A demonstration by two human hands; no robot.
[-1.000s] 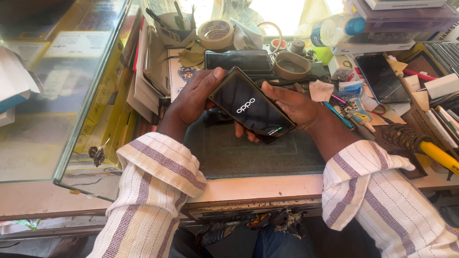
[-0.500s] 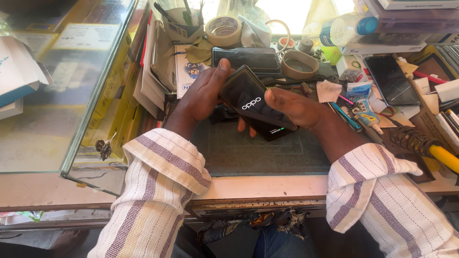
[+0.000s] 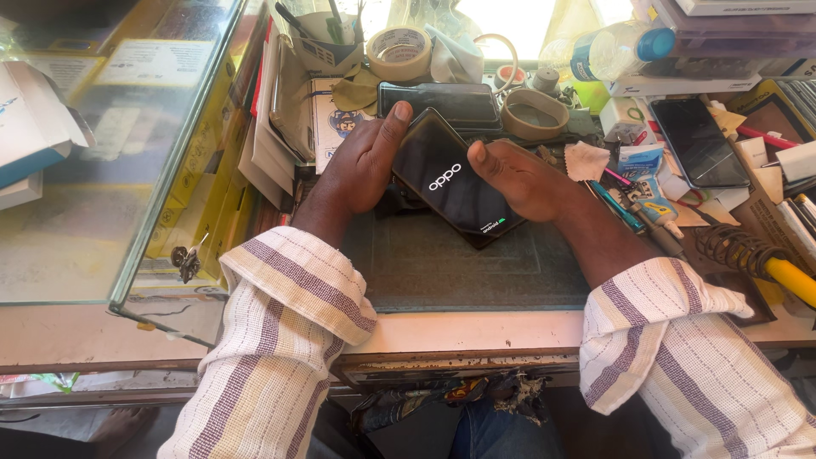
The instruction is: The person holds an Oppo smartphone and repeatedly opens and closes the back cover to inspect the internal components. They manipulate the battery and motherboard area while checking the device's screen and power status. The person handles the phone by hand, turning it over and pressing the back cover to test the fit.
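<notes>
Smartphone [image 3: 450,183] held between both hands, screen up and lit with a white logo on black, tilted diagonally, raised just above the dark green work mat [image 3: 459,268]. Left hand [image 3: 361,166] closed along its left edge, thumb up by the top corner. Right hand [image 3: 518,178] closed on the right edge, thumb lying on the glass. Firm two-handed hold; fingers underneath not visible.

Just beyond the grip: a second dark phone [image 3: 438,102] lying flat, top corner of the held one overlapping it. Right of that, a brown tape roll [image 3: 533,115]. Further out past the left thumb, a cream tape roll [image 3: 398,51], and beside it a white cup [image 3: 327,42] holding upright tools, exact kinds unclear.

Right of the right hand: small white cloth [image 3: 585,161], glue tube [image 3: 659,204], another black phone [image 3: 697,140] flat on clutter. Further right, a tool with a yellow handle [image 3: 786,276] and coiled metal holder. Far back right, a clear plastic bottle [image 3: 612,51] with blue cap, lying on its side.

Left of the left hand: stacked boxes and papers on edge [image 3: 272,144], then a glass counter top [image 3: 110,170] over yellow packs. Keys [image 3: 185,259] hang at the glass edge.

Mat sits on a worn wooden bench edge [image 3: 459,331]. Bright window light at the back.
</notes>
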